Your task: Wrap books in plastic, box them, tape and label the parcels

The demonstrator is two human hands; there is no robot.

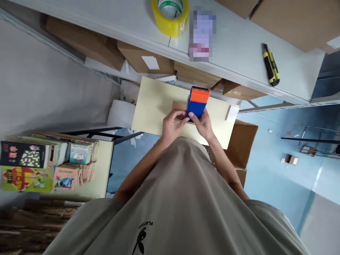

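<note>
Likely a handling step, mid-frame: right hand [204,126] clamped on blue-orange piece [198,101], left hand [170,124] hold unclear; next needs steadiness.

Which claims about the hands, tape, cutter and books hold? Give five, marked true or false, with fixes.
1. The right hand holds the blue-and-orange item. True.
2. The item's orange end points toward the person's body. False: it points away; the blue end is nearer the body.
3. The yellow tape roll rests on the pale tabletop, left of the black-and-yellow cutter in the picture. True.
4. One hand holds the cutter. False: it lies on the tabletop, and the left hand is close by the item's blue end.
5. Books show at the picture's left. True.
</note>
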